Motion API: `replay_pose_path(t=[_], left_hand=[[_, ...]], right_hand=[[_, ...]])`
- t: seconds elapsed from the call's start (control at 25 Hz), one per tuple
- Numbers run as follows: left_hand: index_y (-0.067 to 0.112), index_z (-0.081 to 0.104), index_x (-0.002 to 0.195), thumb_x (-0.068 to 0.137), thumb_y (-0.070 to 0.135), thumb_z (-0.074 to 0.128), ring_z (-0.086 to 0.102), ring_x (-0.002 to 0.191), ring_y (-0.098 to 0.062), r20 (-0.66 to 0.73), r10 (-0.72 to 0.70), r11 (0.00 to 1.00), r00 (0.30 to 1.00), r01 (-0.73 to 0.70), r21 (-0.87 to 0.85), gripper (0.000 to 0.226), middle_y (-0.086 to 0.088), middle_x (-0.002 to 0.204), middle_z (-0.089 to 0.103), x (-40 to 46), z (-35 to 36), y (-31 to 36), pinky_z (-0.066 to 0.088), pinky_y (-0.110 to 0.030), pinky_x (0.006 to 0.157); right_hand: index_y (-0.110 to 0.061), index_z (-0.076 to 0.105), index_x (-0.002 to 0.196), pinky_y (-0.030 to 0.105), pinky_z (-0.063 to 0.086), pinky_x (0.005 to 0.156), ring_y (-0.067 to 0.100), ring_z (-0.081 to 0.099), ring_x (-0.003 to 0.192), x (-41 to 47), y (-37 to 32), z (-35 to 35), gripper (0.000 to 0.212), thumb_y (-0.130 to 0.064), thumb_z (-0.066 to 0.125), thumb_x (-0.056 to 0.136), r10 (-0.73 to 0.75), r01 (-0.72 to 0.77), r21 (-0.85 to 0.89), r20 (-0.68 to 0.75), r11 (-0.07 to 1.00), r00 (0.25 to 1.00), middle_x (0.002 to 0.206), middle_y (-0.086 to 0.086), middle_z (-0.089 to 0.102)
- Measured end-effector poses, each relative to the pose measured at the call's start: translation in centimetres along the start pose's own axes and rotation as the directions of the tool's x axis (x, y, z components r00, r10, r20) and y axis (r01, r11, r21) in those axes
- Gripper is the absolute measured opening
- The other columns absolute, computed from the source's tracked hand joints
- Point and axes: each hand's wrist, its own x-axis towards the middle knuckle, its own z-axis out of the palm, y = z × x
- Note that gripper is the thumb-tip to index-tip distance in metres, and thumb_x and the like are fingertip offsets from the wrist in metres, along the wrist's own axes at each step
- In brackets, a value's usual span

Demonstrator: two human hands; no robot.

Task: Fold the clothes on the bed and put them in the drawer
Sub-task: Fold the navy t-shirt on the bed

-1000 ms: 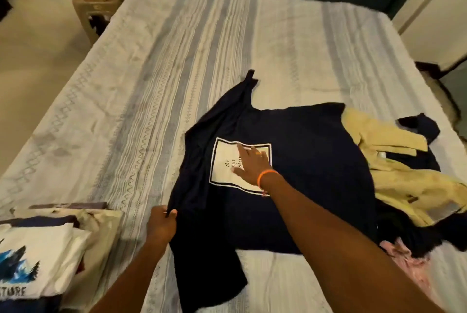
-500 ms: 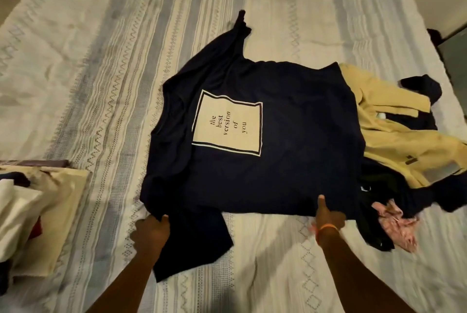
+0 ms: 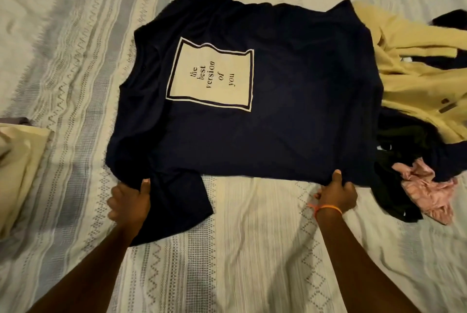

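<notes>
At the shirt's near edge, 6 o'clock, your left hand [image 3: 130,200] and right hand [image 3: 337,194] fingers pinch the navy T-shirt [image 3: 278,123] spread on the bed [image 3: 252,249]. Light, limp, drapey: grip corners, lift evenly or it'll sag.

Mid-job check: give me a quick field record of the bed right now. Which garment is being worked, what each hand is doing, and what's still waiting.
garment in work: navy t-shirt, spread flat, print side up
left hand: grips the near edge by the sleeve
right hand: grips the near edge at the hem corner
fold state: not yet folded
waiting pile: yellow garment, black clothes, pink garment, right of the shirt
surface: striped bedspread
</notes>
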Motion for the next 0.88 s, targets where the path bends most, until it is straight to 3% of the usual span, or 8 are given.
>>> replay_pose_path(t=[0.24,0.4,0.72,0.8,0.88], left_hand=[[-0.002,0.034,0.140,0.097,0.049,0.047,0.035,0.128,-0.047,-0.078,0.086,0.993,0.993,-0.092,-0.069,0.068,-0.027,0.140,0.038,-0.4,0.8,-1.1,0.029,-0.059,0.103],[0.002,0.032,0.142,0.096,0.055,0.044,0.034,0.130,-0.045,-0.066,0.173,0.978,0.983,-0.179,-0.107,0.071,-0.023,0.144,0.036,0.1,0.8,-1.8,0.030,-0.059,0.104],[0.002,0.035,0.140,0.097,0.044,0.047,0.038,0.127,-0.047,-0.015,0.247,0.954,0.969,-0.246,-0.169,0.061,-0.024,0.142,0.038,1.0,-0.2,-2.0,0.032,-0.058,0.104],[0.009,0.044,0.133,0.092,0.031,0.049,0.050,0.114,-0.044,0.046,0.364,0.890,0.930,-0.333,-0.311,0.047,-0.021,0.130,0.051,1.5,-1.1,-3.1,0.041,-0.055,0.100],[0.015,0.052,0.123,0.089,0.011,0.046,0.058,0.098,-0.036,0.089,0.473,0.741,0.876,-0.341,-0.579,0.034,-0.016,0.112,0.060,1.5,-2.5,-4.3,0.049,-0.048,0.088]], right_hand=[[-0.009,0.043,0.065,0.021,0.038,0.034,0.011,0.046,0.033,-0.4,0.2,-0.8,0.037,-0.027,0.062,0.090,-0.109,0.098,0.191,0.049,0.977,0.993,0.063,0.012,0.051],[-0.012,0.034,0.062,0.019,0.034,0.031,0.014,0.044,0.027,-0.7,2.0,-3.0,0.042,-0.022,0.065,0.088,-0.177,0.113,0.384,0.135,0.917,0.975,0.055,0.009,0.042],[-0.012,0.036,0.061,0.025,0.039,0.039,0.018,0.042,0.029,-2.0,4.1,-8.2,0.039,-0.019,0.066,0.085,-0.151,0.074,0.445,0.140,0.892,0.979,0.058,0.010,0.039],[-0.011,0.040,0.064,0.026,0.037,0.042,0.018,0.041,0.029,-2.9,4.9,-9.8,0.033,-0.019,0.066,0.083,-0.127,0.054,0.438,0.140,0.897,0.982,0.058,0.010,0.039],[-0.009,0.046,0.068,0.025,0.035,0.042,0.017,0.040,0.030,-3.8,5.7,-11.3,0.025,-0.017,0.066,0.082,-0.087,-0.001,0.467,0.167,0.884,0.982,0.061,0.009,0.040]])
